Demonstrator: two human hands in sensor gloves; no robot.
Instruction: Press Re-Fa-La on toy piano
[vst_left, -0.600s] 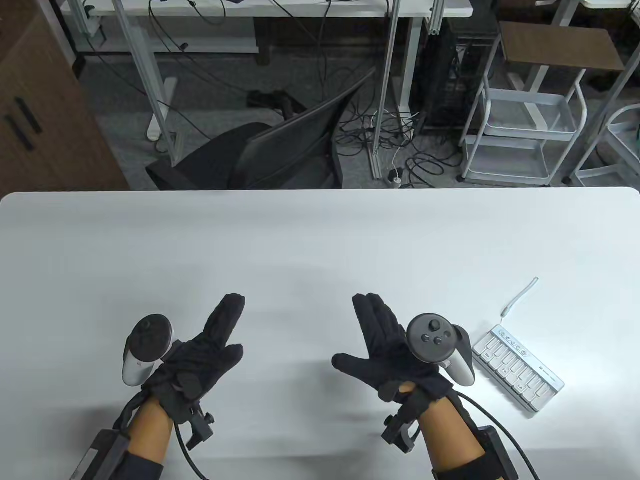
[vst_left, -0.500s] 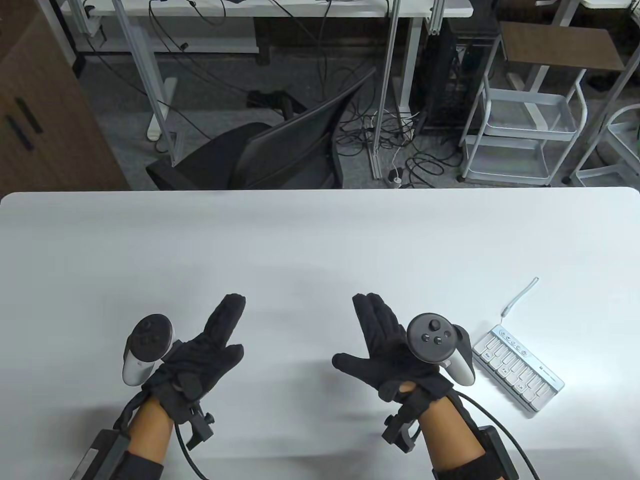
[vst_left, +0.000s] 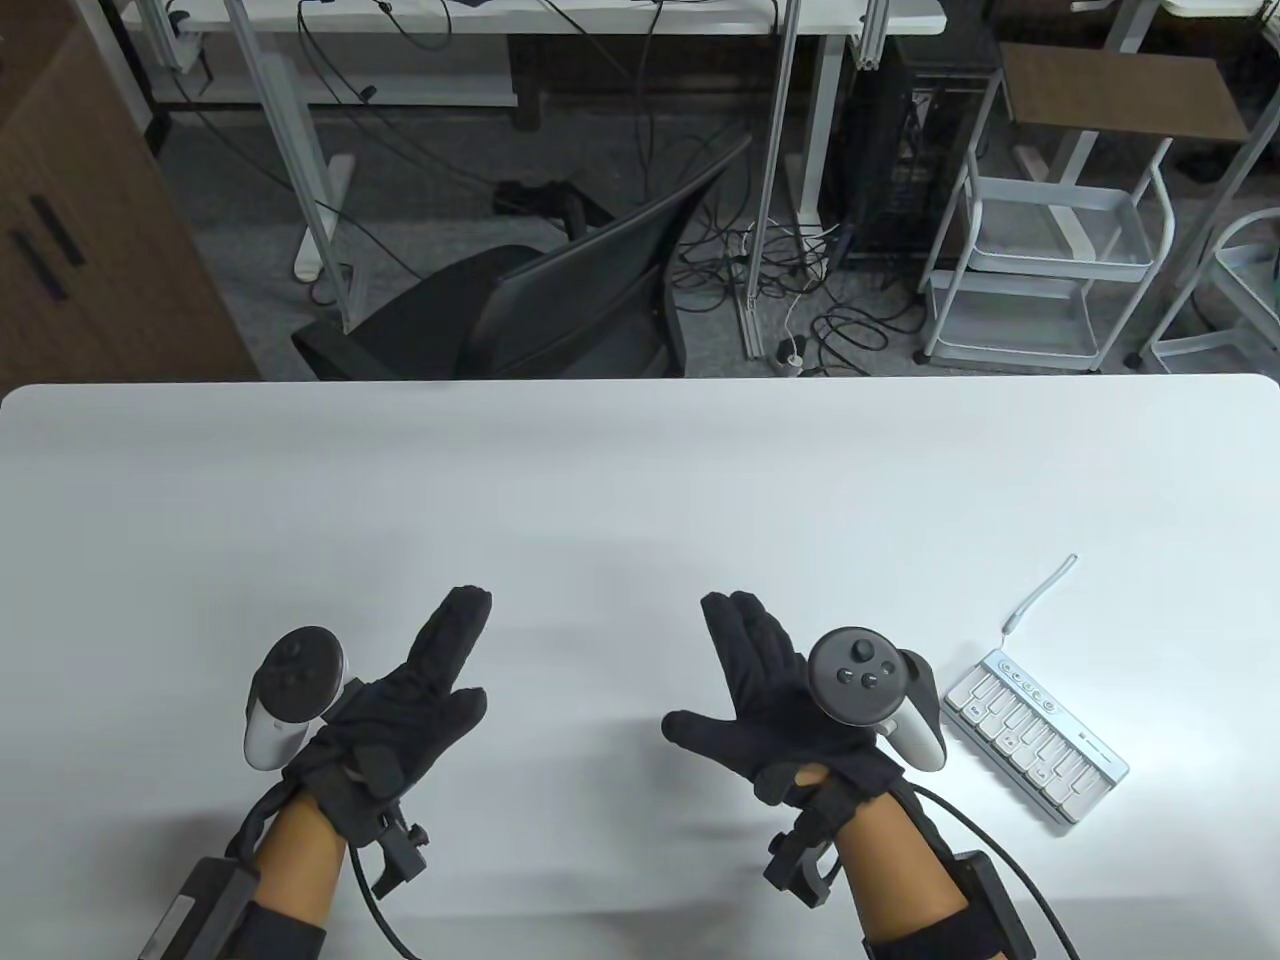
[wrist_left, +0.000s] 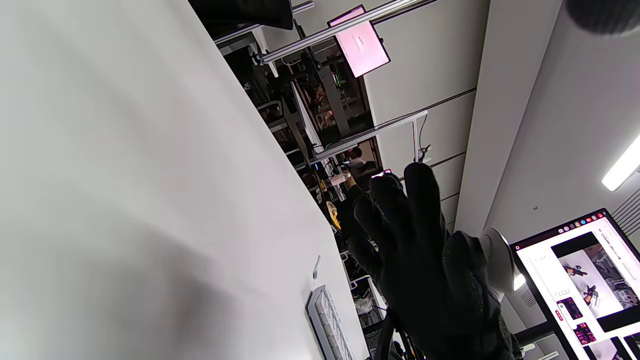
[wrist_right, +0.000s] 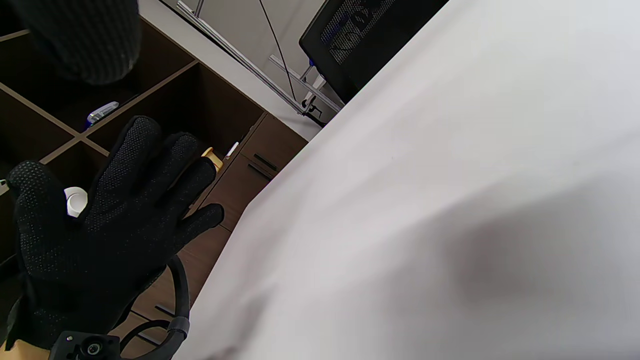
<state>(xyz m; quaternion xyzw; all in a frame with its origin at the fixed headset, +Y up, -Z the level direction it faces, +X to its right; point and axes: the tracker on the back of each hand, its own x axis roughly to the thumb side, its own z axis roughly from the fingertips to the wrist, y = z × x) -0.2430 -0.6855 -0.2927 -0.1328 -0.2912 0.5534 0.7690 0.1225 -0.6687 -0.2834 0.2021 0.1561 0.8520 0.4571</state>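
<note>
Table view shows the toy piano (vst_left: 1035, 735) lying askew near the table's (vst_left: 640, 480) right edge, just beside the right hand (vst_left: 790, 700) but untouched. Its keys are small and close-set, so a gloved finger could easily strike a neighbour of Re, Fa or La. Both hands hover edge-on, fingers straight, holding nothing; the left hand (vst_left: 400, 700) is well apart from the piano.

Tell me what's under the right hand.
Under the right hand only bare white table and the hand's soft shadow show. The toy piano lies beside it, to its right, untouched. The patch directly beneath the palm is covered in every view.
</note>
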